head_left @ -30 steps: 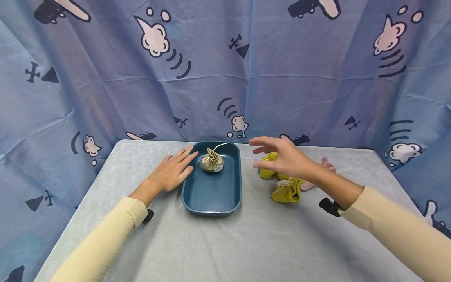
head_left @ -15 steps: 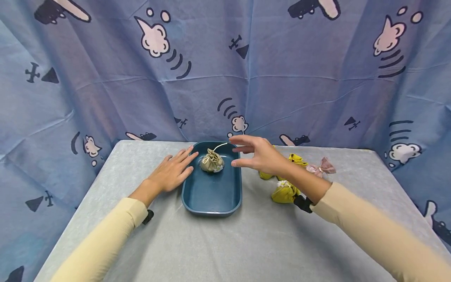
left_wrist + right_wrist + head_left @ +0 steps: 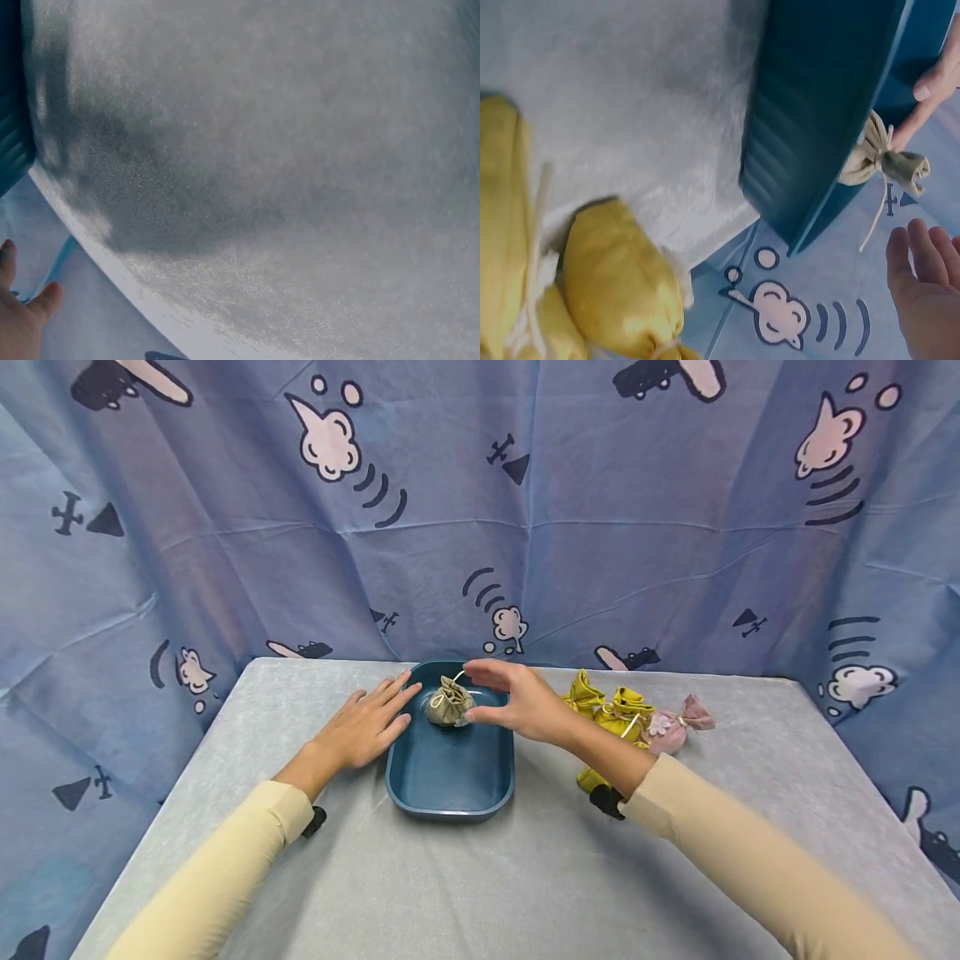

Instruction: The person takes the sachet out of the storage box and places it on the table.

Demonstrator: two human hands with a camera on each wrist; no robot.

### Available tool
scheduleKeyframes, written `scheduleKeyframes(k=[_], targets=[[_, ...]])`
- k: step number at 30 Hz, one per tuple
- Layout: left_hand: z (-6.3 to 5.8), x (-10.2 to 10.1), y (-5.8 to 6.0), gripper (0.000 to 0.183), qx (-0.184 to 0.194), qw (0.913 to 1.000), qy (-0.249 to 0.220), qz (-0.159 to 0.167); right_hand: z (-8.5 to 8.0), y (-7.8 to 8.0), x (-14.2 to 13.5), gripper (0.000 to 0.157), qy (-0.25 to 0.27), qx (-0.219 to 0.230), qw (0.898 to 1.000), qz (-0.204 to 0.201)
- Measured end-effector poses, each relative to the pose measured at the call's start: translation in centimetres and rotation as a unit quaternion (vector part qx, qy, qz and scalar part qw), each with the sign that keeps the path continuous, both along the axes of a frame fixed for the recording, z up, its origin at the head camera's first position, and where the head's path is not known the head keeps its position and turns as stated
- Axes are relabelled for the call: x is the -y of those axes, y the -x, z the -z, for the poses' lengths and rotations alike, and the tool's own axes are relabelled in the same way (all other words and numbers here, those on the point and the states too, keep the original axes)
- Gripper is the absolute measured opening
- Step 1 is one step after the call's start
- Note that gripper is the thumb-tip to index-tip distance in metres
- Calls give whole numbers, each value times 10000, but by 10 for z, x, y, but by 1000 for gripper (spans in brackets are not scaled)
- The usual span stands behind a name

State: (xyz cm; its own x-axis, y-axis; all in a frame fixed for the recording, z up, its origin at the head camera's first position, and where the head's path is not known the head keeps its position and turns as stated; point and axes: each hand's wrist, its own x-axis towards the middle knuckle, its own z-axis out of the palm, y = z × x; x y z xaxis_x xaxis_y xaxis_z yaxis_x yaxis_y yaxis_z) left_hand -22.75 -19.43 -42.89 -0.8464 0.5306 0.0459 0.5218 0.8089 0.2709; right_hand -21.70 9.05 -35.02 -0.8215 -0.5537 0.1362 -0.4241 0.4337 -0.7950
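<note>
A blue rectangular tub (image 3: pixel 450 789) stands on the table, with a beige drawstring pouch (image 3: pixel 447 705) in its far half. My left hand (image 3: pixel 363 723) rests on the tub's left rim, fingers extended over the edge. Over the right rim reaches my right hand (image 3: pixel 525 700), thumb and fingers apart on the pouch's right side. In the right wrist view the pouch (image 3: pixel 875 157) shows its tied neck and loose cord, and a gap separates it from the right hand (image 3: pixel 930 292). The left wrist view has only part of the left hand (image 3: pixel 21 311) at its lower left.
To the right, partly behind my right forearm, lie several yellow drawstring pouches (image 3: pixel 624 713) and a pink pouch (image 3: pixel 667 732). A patterned blue curtain (image 3: pixel 480 485) hangs behind the grey cloth-covered table (image 3: pixel 420 885).
My right hand has moved left, from above the yellow pouches to beside the beige pouch, uncovering more of the yellow and pink pouches. The left hand stays on the tub.
</note>
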Motion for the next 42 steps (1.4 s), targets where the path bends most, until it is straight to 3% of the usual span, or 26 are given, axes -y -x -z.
scheduleKeyframes(k=[7,14,27,42], targets=[[-1,0,0,55,16,10000,49,-19,13,4,10,63,-341,-118,9993,-97],[-1,0,0,56,73,9999,102,-67,21,8,19,60,-329,-31,9994,-69],[2,0,0,55,63,10000,66,-18,26,15,31,57,-594,-342,9976,24],[0,-1,0,55,-3,10000,60,-8,30,18,32,38,-806,-436,9954,293]])
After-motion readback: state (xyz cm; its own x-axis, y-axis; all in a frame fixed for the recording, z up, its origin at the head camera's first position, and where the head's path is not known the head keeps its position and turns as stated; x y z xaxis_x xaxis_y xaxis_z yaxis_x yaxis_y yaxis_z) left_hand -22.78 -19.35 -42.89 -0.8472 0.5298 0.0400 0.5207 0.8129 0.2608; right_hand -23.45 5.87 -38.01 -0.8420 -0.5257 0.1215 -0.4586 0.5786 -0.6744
